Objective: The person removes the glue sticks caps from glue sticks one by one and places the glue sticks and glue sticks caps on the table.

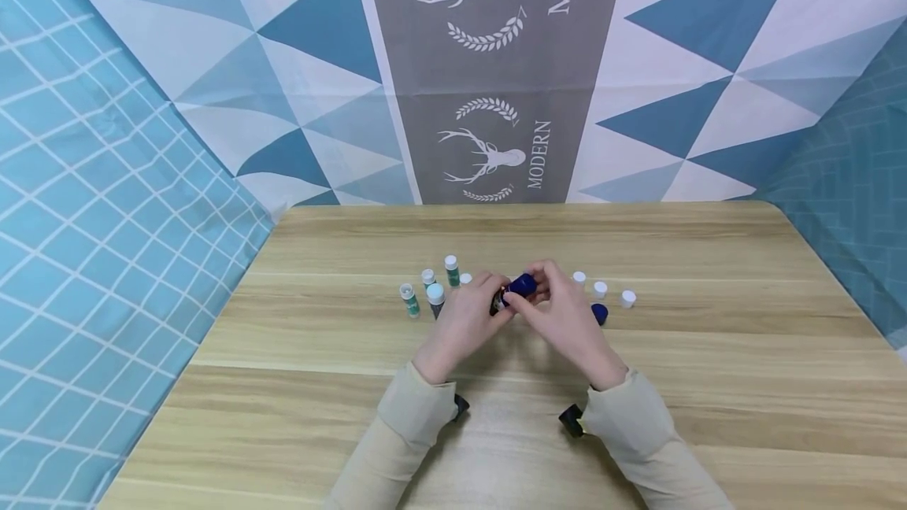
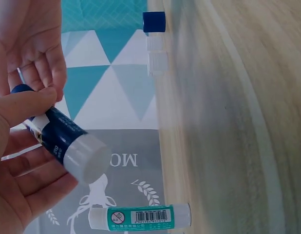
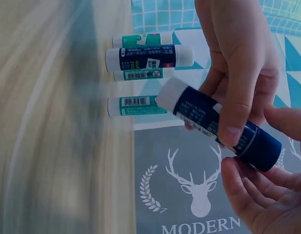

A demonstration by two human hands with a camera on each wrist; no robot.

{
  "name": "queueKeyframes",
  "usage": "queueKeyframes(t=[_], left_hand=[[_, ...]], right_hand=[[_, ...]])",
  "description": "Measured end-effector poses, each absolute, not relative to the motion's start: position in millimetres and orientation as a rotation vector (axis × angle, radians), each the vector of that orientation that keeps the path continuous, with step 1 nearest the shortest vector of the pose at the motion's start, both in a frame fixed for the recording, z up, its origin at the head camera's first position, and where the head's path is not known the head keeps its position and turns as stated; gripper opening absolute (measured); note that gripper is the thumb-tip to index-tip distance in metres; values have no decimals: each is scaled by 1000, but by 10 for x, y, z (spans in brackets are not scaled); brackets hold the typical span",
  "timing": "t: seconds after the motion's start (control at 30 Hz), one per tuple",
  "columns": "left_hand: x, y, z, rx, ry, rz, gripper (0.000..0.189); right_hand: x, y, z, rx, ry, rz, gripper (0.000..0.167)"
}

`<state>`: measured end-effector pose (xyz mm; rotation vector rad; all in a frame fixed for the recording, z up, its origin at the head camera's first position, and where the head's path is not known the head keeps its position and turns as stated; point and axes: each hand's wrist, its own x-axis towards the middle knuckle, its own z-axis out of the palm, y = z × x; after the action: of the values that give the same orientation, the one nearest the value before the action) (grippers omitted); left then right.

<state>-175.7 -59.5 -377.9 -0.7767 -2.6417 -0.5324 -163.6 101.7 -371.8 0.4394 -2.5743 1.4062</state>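
Observation:
My left hand [image 1: 464, 317] grips a dark blue glue stick [image 3: 204, 114] between thumb and fingers, holding it tilted above the table. Its white base points down and its dark blue cap [image 3: 261, 150] sits at the upper end. My right hand [image 1: 567, 317] is at the capped end. In the right wrist view the right fingertips [image 3: 233, 170] touch under the cap, while the thumb stands a little apart from it. The left wrist view shows the right hand [image 2: 31, 44] with fingers loosely bent; the left fingers partly hide the stick's middle.
Left of the hands stand several uncapped green glue sticks [image 1: 411, 302] and another dark blue glue stick [image 3: 148, 57]. On the right lie white caps [image 1: 627, 299] and a dark blue cap [image 1: 599, 313]. The wooden table [image 1: 283, 384] meets a patterned cloth backdrop [image 1: 489, 85].

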Motion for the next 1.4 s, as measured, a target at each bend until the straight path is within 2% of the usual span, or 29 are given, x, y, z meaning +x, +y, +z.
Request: queueKeyframes(t=[0.2, 0.57, 1.4], left_hand=[[-1752, -610, -3784, -799, -2568, -517, 27], [-1744, -601, -3765, -827, -2532, -504, 28], [-1752, -621, -3748, -860, -2634, -521, 31]], right_hand=[[-1645, 1050, -3707, 439, -2622, 1349, 46], [-1643, 1073, -3706, 491, -2604, 1235, 29], [-1642, 1087, -3674, 549, -2615, 1223, 27]])
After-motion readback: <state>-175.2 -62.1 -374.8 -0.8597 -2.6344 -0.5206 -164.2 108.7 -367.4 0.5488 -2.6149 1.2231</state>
